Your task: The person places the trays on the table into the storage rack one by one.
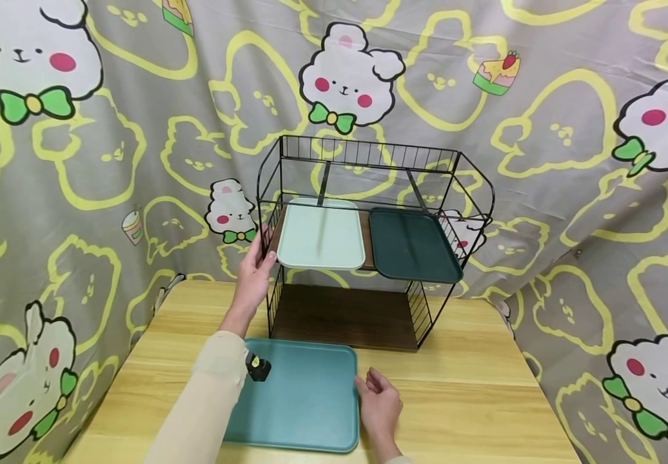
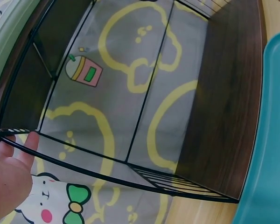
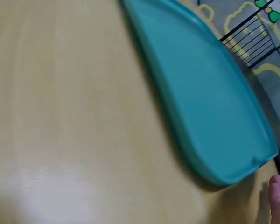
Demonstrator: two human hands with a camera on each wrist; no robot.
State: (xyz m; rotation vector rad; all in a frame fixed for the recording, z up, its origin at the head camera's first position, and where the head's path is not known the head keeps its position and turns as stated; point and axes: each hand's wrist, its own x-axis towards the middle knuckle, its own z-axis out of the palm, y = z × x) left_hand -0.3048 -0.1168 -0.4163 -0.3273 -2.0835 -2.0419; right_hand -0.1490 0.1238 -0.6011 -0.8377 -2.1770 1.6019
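Head view — left hand (image 1: 253, 274) grips the wire rack (image 1: 369, 245) at its left post; right hand (image 1: 382, 403), fingers loosely spread and holding nothing, lies beside the teal tray (image 1: 305, 399) on the counter (image 1: 473, 393).
Left wrist — fingers (image 2: 9, 168) against the frame.
Right wrist — fingertips (image 3: 279, 196) just short of the tray's corner; the step appears to be steadying, and the next calls for a grip on that edge.

No readable text, labels, brands or numbers anywhere: cartoon-print backdrop cloth (image 1: 543, 193), trays and wire rack (image 1: 369, 154) all carry none.
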